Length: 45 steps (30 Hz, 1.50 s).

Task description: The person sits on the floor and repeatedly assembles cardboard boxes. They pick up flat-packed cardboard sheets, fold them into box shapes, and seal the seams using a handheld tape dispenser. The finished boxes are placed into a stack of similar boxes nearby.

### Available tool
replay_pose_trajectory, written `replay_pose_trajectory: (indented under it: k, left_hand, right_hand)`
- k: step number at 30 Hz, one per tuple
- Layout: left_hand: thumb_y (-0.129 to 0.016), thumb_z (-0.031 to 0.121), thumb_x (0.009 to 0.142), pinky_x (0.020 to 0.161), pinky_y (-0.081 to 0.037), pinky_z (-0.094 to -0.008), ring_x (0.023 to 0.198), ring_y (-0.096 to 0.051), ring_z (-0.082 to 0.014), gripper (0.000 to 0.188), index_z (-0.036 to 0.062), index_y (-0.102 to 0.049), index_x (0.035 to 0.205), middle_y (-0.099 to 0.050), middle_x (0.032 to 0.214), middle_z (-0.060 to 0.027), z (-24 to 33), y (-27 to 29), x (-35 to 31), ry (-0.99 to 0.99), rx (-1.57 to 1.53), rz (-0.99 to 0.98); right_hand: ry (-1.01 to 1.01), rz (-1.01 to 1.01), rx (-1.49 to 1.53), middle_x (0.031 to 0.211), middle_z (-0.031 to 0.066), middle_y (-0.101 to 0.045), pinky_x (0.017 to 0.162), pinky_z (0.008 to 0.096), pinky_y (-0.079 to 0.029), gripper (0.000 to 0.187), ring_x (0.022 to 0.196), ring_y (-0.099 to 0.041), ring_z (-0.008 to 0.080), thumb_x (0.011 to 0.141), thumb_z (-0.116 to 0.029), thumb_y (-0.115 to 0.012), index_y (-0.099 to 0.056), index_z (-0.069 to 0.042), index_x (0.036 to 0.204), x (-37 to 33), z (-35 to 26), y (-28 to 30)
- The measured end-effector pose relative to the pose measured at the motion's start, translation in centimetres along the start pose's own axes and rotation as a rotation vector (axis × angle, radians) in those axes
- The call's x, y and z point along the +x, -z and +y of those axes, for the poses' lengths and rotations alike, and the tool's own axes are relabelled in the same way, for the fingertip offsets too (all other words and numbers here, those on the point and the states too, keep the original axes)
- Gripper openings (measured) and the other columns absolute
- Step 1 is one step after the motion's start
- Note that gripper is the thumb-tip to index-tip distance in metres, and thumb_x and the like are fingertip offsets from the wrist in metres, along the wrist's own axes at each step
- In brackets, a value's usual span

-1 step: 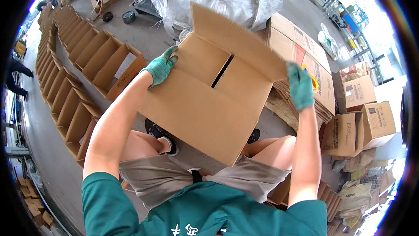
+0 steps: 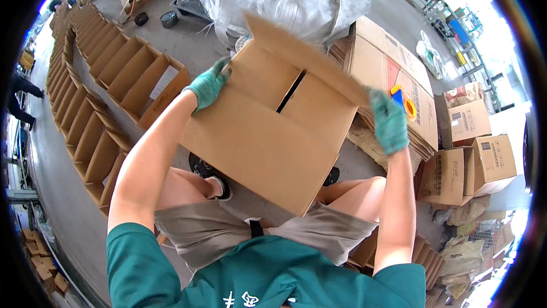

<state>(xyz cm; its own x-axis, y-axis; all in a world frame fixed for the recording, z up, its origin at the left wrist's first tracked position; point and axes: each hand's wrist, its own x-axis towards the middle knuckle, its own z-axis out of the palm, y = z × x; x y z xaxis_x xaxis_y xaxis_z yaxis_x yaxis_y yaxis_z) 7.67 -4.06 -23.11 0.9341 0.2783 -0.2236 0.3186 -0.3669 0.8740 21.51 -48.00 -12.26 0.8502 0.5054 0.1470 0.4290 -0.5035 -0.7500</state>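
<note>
A brown cardboard box [image 2: 262, 143] sits tilted in front of me between my knees. Two of its flaps lie folded inward with a dark narrow gap between them, and the near flap lies flat over part of them. Its far flap [image 2: 302, 51] stands raised, slanting toward me. My left hand [image 2: 208, 86], in a green glove, is closed on the box's left edge. At the right corner of the raised flap, my gloved right hand [image 2: 389, 121] has its fingers closed on the cardboard, slightly blurred. Beyond that hand lies a blue and yellow tape dispenser [image 2: 403, 103].
The dispenser rests on a stack of flattened cartons [image 2: 393, 57]. Long rows of standing open boxes [image 2: 134, 74] curve along the left. White sacks [image 2: 285, 9] lie ahead, with black rolls [image 2: 168, 19] near them. More boxes [image 2: 493, 162] stand at right. A person's legs [image 2: 23, 100] show at far left.
The raised flap has tipped slightly down toward me. My right hand has moved a little left and nearer with it, uncovering more of the tape dispenser. My left hand has barely shifted.
</note>
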Motion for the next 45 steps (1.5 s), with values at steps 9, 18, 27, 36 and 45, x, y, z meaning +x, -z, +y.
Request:
replay_pose_trajectory:
  k: [9, 18, 27, 36, 45]
  left_hand:
    - [-0.039, 0.058, 0.105, 0.113, -0.041, -0.0349, 0.134, -0.048, -0.0182, 0.067, 0.0258, -0.023, 0.162, -0.039, 0.159, -0.0043, 2.5, -1.0, -3.8, -0.049, -0.386, 0.047]
    - [-0.043, 0.036, 0.110, 0.116, -0.034, -0.0321, 0.137, -0.044, -0.0171, 0.051, 0.0216, -0.035, 0.158, -0.048, 0.153, -0.0057, 1.3, -1.5, -3.5, -0.058, -0.276, 0.085]
    - [-0.045, 0.029, 0.110, 0.117, -0.029, -0.0320, 0.142, -0.038, -0.0193, 0.055, 0.0201, -0.027, 0.162, -0.042, 0.157, -0.0112, -1.2, -2.7, -2.7, -0.170, -0.103, 0.169]
    - [-0.046, 0.027, 0.110, 0.121, -0.028, -0.0338, 0.144, -0.035, -0.0186, 0.051, 0.0182, -0.034, 0.159, -0.039, 0.158, -0.0048, 1.3, -2.1, -3.2, -0.070, -0.212, 0.052]
    - [-0.043, 0.026, 0.110, 0.123, -0.024, -0.0344, 0.146, -0.032, -0.0187, 0.052, 0.0151, -0.029, 0.160, -0.034, 0.162, -0.0040, -1.9, -2.1, -3.1, -0.190, 0.052, 0.068]
  right_hand:
    - [0.051, -0.013, 0.301, 0.168, 0.0194, -0.015, 0.123, 0.0407, -0.023, 0.039, 0.153, -0.021, 0.0318, 0.096, -0.019, -0.062, -0.067, -0.015, 0.135, -6.5, 4.3, -7.6]
    - [0.023, -0.098, 0.249, 0.168, 0.0175, -0.013, 0.123, 0.0433, -0.024, 0.038, 0.155, -0.015, 0.0320, 0.097, -0.020, -0.064, -0.065, -0.017, 0.135, -4.2, 5.0, -7.0]
    - [0.138, -0.096, -0.040, 0.167, 0.0240, -0.008, 0.124, 0.0469, -0.019, 0.043, 0.155, -0.013, 0.0390, 0.098, -0.023, -0.061, -0.059, -0.018, 0.141, -4.8, 6.4, -7.0]
    - [0.074, -0.115, 0.066, 0.165, 0.0282, -0.007, 0.119, 0.0476, -0.033, 0.045, 0.151, -0.020, 0.0471, 0.097, -0.022, -0.063, -0.059, -0.014, 0.141, -4.5, 5.3, -6.9]
    - [-0.165, 0.080, 0.391, 0.126, 0.0200, -0.065, 0.103, 0.0420, -0.050, 0.042, 0.113, -0.062, 0.0361, 0.096, -0.016, -0.064, -0.057, -0.004, 0.136, 1.3, 9.0, -0.2]
